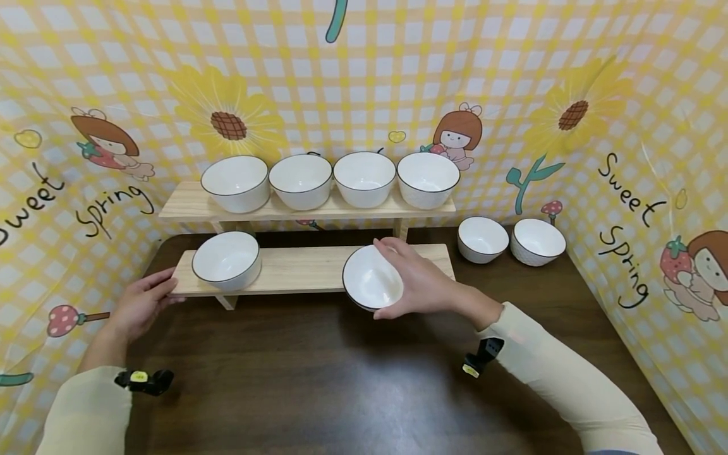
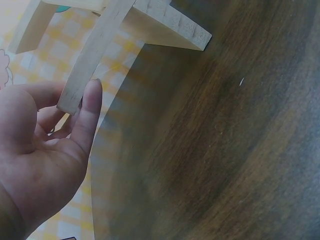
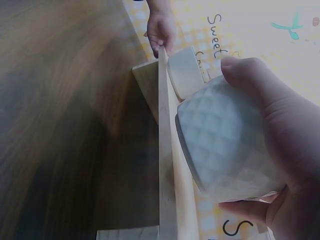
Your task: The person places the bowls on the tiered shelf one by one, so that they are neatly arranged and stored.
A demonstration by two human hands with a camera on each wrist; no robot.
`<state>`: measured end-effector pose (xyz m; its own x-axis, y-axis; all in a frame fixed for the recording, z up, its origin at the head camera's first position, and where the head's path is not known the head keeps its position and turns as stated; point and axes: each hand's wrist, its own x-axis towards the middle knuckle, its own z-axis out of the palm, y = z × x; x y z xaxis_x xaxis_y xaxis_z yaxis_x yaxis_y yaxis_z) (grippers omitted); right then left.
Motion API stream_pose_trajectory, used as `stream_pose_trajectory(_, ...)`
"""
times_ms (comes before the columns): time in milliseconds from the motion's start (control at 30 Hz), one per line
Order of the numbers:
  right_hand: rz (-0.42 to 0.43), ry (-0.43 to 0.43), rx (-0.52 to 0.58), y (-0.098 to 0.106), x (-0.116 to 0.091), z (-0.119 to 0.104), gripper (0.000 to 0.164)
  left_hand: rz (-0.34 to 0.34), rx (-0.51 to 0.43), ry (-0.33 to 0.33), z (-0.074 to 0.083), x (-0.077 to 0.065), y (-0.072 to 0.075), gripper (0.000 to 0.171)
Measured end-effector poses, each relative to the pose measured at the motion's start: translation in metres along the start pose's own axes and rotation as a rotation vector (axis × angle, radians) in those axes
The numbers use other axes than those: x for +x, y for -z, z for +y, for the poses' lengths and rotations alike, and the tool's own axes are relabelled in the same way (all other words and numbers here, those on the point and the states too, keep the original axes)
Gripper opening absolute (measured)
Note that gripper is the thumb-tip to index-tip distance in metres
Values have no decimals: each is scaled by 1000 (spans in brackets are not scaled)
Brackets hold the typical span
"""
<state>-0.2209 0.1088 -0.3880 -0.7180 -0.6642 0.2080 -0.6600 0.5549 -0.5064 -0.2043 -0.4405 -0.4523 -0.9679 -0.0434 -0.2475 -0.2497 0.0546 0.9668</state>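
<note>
In the head view my right hand [image 1: 418,278] grips a white bowl [image 1: 371,278] with a dark rim, tilted at the front edge of the lower wooden shelf [image 1: 301,268]. The right wrist view shows the quilted outside of this bowl [image 3: 225,135], with thumb and fingers around it. My left hand [image 1: 142,303] pinches the left end of the lower shelf; in the left wrist view the board's end [image 2: 80,85] lies between thumb and fingers. Another white bowl [image 1: 227,260] stands on that shelf's left part.
Several white bowls [image 1: 364,180] stand in a row on the upper shelf [image 1: 184,199]. Two smaller-looking bowls [image 1: 482,240] sit on the dark wooden table [image 1: 318,379] right of the shelves. A yellow checked cloth [image 1: 364,82] surrounds the table's back and sides.
</note>
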Motion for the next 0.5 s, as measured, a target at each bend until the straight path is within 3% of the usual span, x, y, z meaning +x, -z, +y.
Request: stream_pose_trajectory(500, -31, 5, 31, -17, 28, -12, 127, -6, -3, -13, -2, 0, 1, 76)
